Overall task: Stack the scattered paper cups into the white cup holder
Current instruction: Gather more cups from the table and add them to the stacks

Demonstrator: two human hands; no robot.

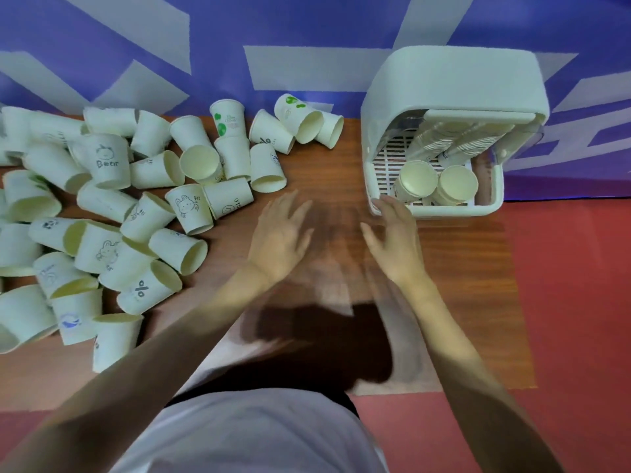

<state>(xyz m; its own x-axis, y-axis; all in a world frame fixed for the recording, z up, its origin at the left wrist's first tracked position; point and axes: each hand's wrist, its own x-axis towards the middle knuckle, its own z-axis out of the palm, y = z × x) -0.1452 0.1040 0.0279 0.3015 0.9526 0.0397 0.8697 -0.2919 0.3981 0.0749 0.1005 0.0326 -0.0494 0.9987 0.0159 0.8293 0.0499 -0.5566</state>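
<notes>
Several white paper cups [191, 208] lie scattered over the left half of the wooden table, most on their sides, some printed with small drawings. The white cup holder [454, 83] stands at the back right, its front open. Two stacks of nested cups [418, 180] lie inside it on a slatted tray. My left hand [281, 233] hovers over bare wood just right of the pile, fingers spread, holding nothing. My right hand [396, 233] is open too, its fingertips at the holder's front left corner. Both hands are motion-blurred.
The wooden table [461, 268] ends at the right, with red floor [573, 302] beyond it. A purple and white wall panel [290, 39] runs behind the table. My white shirt fills the bottom of the view.
</notes>
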